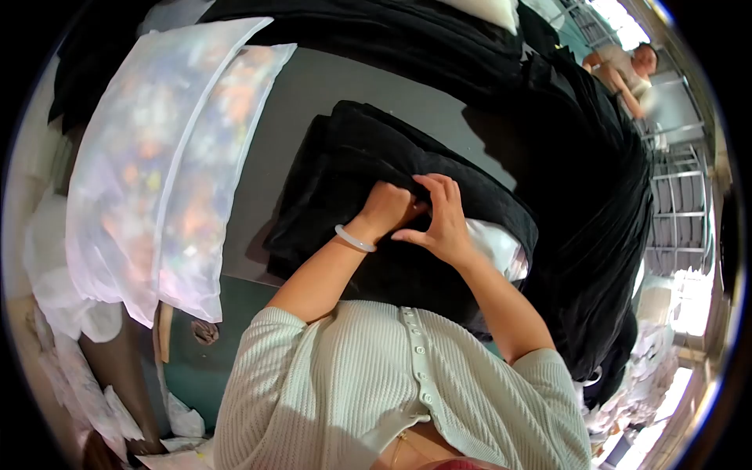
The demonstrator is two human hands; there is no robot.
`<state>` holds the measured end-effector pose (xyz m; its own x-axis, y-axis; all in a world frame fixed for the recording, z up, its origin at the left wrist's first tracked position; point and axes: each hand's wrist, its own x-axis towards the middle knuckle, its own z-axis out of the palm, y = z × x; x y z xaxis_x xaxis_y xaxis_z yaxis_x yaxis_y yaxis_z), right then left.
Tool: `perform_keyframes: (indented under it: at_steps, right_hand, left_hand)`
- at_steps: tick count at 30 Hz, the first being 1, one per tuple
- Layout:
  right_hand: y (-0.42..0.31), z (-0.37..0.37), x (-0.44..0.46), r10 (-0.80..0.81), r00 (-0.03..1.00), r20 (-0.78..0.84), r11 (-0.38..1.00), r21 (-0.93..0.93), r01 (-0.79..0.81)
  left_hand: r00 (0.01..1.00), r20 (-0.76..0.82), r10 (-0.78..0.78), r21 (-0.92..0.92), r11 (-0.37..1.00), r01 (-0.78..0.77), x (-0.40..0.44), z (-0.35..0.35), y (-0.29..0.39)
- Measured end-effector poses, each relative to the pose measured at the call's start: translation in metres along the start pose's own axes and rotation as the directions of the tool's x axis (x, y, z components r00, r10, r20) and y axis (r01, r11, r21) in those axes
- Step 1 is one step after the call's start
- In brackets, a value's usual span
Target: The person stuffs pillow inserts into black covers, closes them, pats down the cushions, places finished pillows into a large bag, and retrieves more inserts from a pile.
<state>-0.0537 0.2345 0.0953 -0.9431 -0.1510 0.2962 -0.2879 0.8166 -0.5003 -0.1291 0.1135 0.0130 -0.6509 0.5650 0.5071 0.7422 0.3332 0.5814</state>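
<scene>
A thick, folded bundle of black plush fabric [337, 157] lies on the grey table in front of me. My left hand [388, 205], with a pale bangle on its wrist, is closed at the middle of the bundle, gripping the black fabric; its fingertips are partly hidden. Just to its right, my right hand [442, 219] rests over the fabric with thumb and fingers apart. White material [497, 247] shows at the right end of the bundle, under a black fold.
On the left lies a translucent white zip bag [125, 180] with blurred colourful contents. A large heap of black fabric [580, 211] spreads along the back and right of the grey table [313, 78]. Another person [627, 74] is at the far right, near metal racks [677, 211].
</scene>
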Motion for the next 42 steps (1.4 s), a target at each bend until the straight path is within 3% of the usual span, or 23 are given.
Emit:
perform_keyframes:
  at_steps: [3, 4, 5, 7, 8, 9, 11, 13, 15, 19, 25, 27, 31, 36, 40, 42]
  right_hand:
    - [0.003, -0.005, -0.007, -0.018, 1.0, 0.002, 0.996, -0.087, 0.018]
    - [0.006, -0.002, -0.01, 0.017, 1.0, -0.003, 0.997, -0.081, -0.017]
    - [0.012, 0.0, -0.012, 0.02, 0.999, -0.029, 0.997, -0.076, -0.022]
    - [0.019, 0.004, -0.017, 0.012, 1.0, -0.008, 0.997, -0.07, -0.013]
    - [0.019, 0.004, -0.016, -0.004, 0.999, -0.038, 0.996, -0.094, 0.0]
    - [0.02, 0.002, -0.014, 0.0, 0.998, -0.057, 0.996, -0.087, -0.005]
    - [0.015, -0.001, -0.014, -0.012, 1.0, -0.008, 0.997, -0.072, 0.012]
    - [0.01, -0.001, -0.013, -0.025, 0.999, -0.034, 0.998, -0.065, 0.022]
    - [0.009, -0.001, -0.013, -0.028, 1.0, 0.005, 0.996, -0.08, 0.029]
    - [0.01, 0.006, -0.011, -0.102, 0.994, -0.041, 0.981, -0.172, 0.093]
    - [0.01, 0.014, -0.009, -0.04, 0.999, -0.017, 0.973, -0.228, 0.035]
    - [0.012, 0.017, -0.01, -0.061, 0.998, -0.025, 0.968, -0.245, 0.053]
    - [0.015, 0.014, -0.012, -0.033, 0.999, -0.032, 0.978, -0.208, 0.026]
    - [0.017, 0.014, -0.016, -0.064, 0.994, -0.091, 0.989, -0.135, 0.052]
    - [0.021, 0.018, -0.018, -0.047, 0.994, -0.102, 0.992, -0.118, 0.035]
    - [0.023, 0.018, -0.018, -0.013, 0.995, -0.103, 0.996, -0.093, 0.004]
  left_hand:
    - [0.992, 0.058, -0.109, -0.104, 0.988, 0.115, 0.009, -0.005, 0.002]
    - [0.972, 0.164, -0.17, -0.113, 0.975, 0.189, 0.012, -0.017, 0.009]
    - [0.973, 0.172, -0.151, -0.099, 0.981, 0.169, 0.013, -0.025, 0.013]
    - [0.996, -0.092, 0.01, -0.227, 0.973, -0.031, 0.009, -0.042, 0.022]
    - [0.994, -0.088, 0.063, -0.224, 0.971, -0.081, 0.004, -0.061, 0.03]
    - [0.978, -0.2, 0.05, -0.107, 0.992, -0.073, 0.0, -0.083, 0.041]
    - [0.904, -0.376, -0.201, -0.023, 0.978, 0.208, -0.013, -0.102, 0.026]
    - [0.86, -0.23, -0.456, 0.054, 0.876, 0.479, -0.027, -0.105, -0.006]
    - [0.817, -0.153, -0.556, 0.099, 0.814, 0.572, -0.03, -0.104, -0.016]
    - [0.828, -0.183, -0.53, 0.131, 0.821, 0.555, -0.028, -0.099, -0.023]
    - [0.811, -0.146, -0.566, 0.166, 0.795, 0.584, -0.027, -0.092, -0.033]
    - [0.874, -0.149, -0.463, 0.319, 0.814, 0.486, -0.025, -0.091, -0.036]
    - [0.942, -0.11, -0.318, 0.425, 0.842, 0.334, -0.017, -0.103, -0.03]
    - [0.869, -0.015, -0.495, 0.213, 0.847, 0.487, -0.015, -0.098, -0.043]
    - [0.927, -0.027, -0.374, 0.329, 0.873, 0.361, -0.016, -0.102, -0.045]
    - [0.935, 0.002, -0.353, 0.258, 0.904, 0.341, -0.01, -0.112, -0.042]
